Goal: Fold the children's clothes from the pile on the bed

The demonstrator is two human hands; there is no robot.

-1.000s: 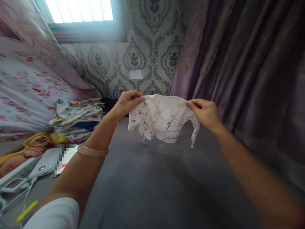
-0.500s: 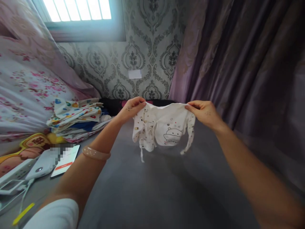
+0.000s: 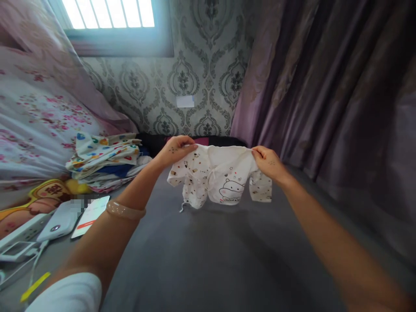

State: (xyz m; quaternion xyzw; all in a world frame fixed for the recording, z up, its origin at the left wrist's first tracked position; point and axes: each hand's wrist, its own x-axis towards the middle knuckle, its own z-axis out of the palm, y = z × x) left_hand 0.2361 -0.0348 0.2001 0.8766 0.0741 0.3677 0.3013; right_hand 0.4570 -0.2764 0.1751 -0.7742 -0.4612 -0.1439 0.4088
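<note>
A small white baby shirt [image 3: 224, 175] hangs stretched between my two hands above the grey bed sheet. Its front has a line-drawn animal face, and small prints cover the sleeves and one side panel. My left hand [image 3: 177, 151] pinches one shoulder, fingers closed on the cloth. The other shoulder is pinched by my right hand [image 3: 268, 162]. Both sleeves hang down at the sides, and a thin tie dangles from the lower left edge. A pale bangle [image 3: 126, 210] circles my left forearm.
A pile of folded clothes [image 3: 104, 160] lies at the back left. Nearer on the left are a phone [image 3: 89, 216], a white device [image 3: 61, 221], a power strip [image 3: 24, 232] with cables, and a yellow strip [image 3: 35, 287]. Curtains [image 3: 312, 86] hang on the right.
The shirt has swung out flatter and its sleeves now spread to the sides. My left hand has moved slightly left; my right hand is a little lower and further left.
</note>
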